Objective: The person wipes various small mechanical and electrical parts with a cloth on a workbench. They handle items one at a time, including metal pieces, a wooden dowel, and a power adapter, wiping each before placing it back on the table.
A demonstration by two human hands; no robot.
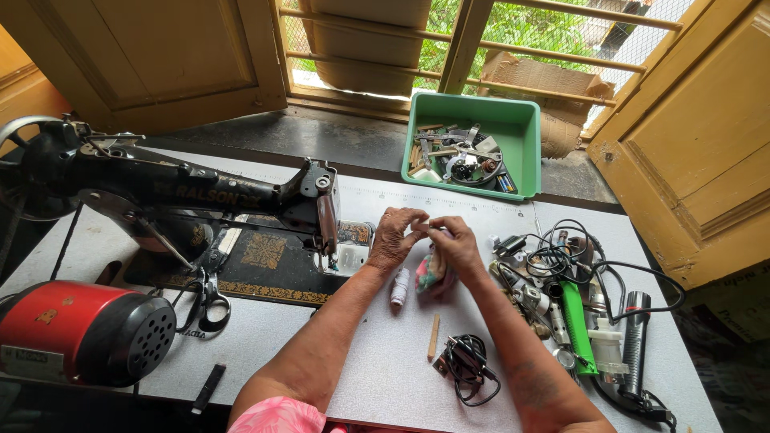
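My left hand (395, 237) and my right hand (455, 243) meet over the white table (385, 361), fingertips pinched together on something small that I cannot make out. Under my right hand hangs a small bundle of pink and green cloth (429, 275). A white thread spool (399, 286) lies just below my left hand. The black sewing machine (184, 200) stands to the left, its needle end close to my left hand.
A green tray (525, 136) of metal parts sits at the window. Wires, a green tool (577, 325) and a black torch (635, 341) crowd the right. Scissors (210, 301), a red motor (76, 329), a wooden stick (434, 337) and a small wired part (465, 365) lie nearer me.
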